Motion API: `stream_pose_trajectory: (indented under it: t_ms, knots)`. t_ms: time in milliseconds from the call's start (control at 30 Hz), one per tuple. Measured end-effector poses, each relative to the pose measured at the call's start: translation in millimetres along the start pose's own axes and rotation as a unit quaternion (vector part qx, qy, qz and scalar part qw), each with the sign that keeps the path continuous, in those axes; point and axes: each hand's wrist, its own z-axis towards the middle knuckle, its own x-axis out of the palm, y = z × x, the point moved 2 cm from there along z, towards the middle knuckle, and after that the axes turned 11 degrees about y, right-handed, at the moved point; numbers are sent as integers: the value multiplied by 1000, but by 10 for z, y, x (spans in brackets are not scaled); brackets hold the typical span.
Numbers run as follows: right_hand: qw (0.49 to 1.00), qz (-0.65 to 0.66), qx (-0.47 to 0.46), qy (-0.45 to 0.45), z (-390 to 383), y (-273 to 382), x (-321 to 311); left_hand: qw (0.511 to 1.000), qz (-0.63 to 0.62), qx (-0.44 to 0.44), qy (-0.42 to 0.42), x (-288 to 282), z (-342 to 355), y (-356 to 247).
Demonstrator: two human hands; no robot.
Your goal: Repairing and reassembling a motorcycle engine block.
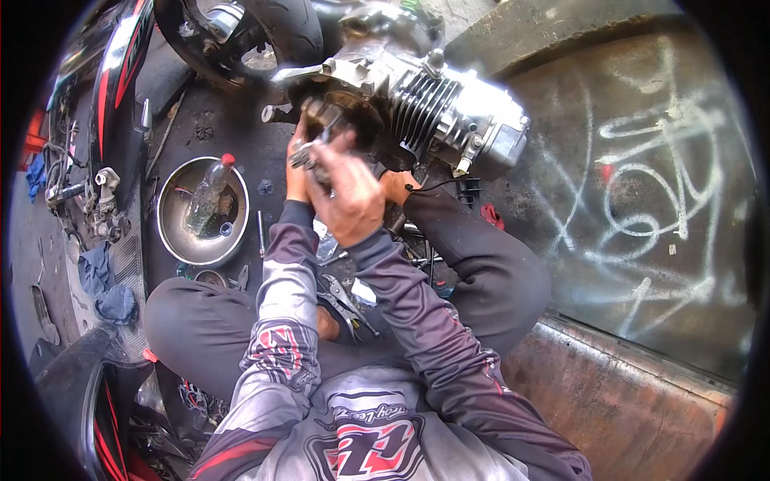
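Fingers curled round blurred metal [301, 156], the right hand [353, 196] seems mid-adjustment at the upper-centre engine [421, 112]; left hand [296, 168], can't tell; steadiness needed next.

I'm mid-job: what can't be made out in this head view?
All in the head view:
Right hand: motion-blurred; whether its grip closes on the metal piece is unclear.
Left hand: partly hidden behind the right hand, so its fingers can't be read.
Engine: its opening is dark and partly covered by the blurred hands.
Black tyre: cut off by the top edge.
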Motion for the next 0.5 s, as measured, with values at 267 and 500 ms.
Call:
stream_pose_trajectory:
  t_ms: [267,500]
  knots:
    - [992,30,117,-40,254,-279,-563,967,159,23,-197,349,29,-424]
    - [992,26,105,-63,244,-370,-579,966,139,42,-213,388,46,-419]
